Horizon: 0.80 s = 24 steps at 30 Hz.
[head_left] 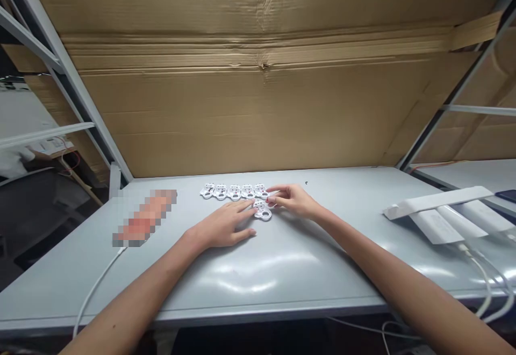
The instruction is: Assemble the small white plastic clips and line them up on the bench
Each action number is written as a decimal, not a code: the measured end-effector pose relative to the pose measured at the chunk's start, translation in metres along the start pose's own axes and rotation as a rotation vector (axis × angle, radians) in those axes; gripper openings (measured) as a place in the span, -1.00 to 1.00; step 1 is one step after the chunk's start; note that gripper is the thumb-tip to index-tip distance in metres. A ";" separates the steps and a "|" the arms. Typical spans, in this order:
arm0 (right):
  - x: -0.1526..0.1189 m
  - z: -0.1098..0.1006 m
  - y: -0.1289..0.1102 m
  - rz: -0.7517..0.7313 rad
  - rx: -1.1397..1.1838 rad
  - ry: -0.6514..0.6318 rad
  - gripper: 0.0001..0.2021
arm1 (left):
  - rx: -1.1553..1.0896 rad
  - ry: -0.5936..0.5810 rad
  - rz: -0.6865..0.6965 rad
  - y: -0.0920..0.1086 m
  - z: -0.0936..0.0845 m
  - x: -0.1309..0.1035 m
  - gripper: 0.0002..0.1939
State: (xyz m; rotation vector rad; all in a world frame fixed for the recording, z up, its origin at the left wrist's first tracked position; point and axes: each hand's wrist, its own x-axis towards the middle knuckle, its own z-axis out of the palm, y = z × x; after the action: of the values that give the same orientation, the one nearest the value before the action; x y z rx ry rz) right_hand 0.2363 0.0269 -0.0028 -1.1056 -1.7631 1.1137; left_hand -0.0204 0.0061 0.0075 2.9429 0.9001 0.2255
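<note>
Several small white plastic pieces (235, 192), each with a round ring at its lower part and small red or dark marks, lie side by side in a row. One more white ringed piece (263, 213) lies just in front of the row's right end. My left hand (226, 223) rests palm down beside this piece, fingers stretched out, two fingertips at its left edge, thumb apart. My right hand (292, 200) comes from the right with curled fingers, its tips at the piece's upper edge and the row's right end. A tiny red spot shows at those fingertips; what they pinch is too small to tell.
A blurred-out reddish object (145, 221) with a white cable lies on the left. White box-like adapters (437, 223) with cables lie at the right. A tiny dark bit (306, 183) sits near the back. Cardboard (258, 118) walls the grey table (274, 285) behind.
</note>
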 end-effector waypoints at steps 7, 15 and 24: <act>-0.005 0.003 -0.006 -0.178 -0.268 0.036 -0.82 | 0.012 0.056 0.013 -0.002 0.000 0.000 -0.53; -0.003 0.008 0.008 -0.409 -0.483 0.073 -0.87 | 0.028 0.049 0.011 -0.003 0.000 0.000 -0.51; -0.004 0.016 0.011 -0.361 -0.559 0.052 -0.86 | 0.044 0.022 0.004 -0.004 0.001 0.000 -0.48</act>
State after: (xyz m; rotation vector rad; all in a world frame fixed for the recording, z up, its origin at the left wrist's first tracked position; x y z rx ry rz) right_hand 0.2260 0.0212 -0.0186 -1.0502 -2.1888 0.3761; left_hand -0.0226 0.0097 0.0060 2.9882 0.9133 0.2416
